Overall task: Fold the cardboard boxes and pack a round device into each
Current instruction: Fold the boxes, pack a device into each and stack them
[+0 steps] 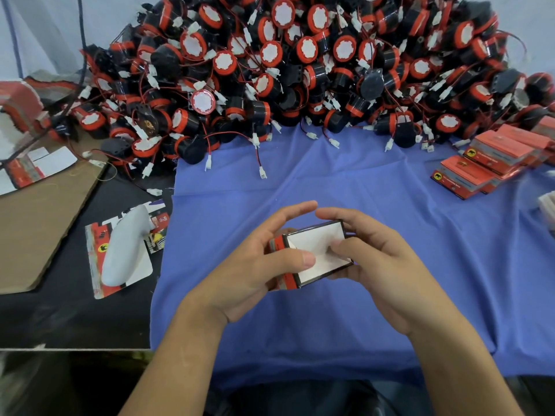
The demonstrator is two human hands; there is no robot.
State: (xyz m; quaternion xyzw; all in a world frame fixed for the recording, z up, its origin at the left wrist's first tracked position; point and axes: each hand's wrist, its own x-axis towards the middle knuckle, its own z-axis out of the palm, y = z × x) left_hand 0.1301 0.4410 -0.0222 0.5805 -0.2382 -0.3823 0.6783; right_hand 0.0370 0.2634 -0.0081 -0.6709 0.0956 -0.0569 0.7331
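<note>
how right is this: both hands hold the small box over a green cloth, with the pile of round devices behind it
One thing is off: the cloth is blue, not green. The head view shows the left hand and right hand holding the small box over it, with the pile of round devices behind.

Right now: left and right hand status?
Left hand: fingers curled round the cardboard box, holding it.
Right hand: also holding the cardboard box, thumb on its white face.
</note>
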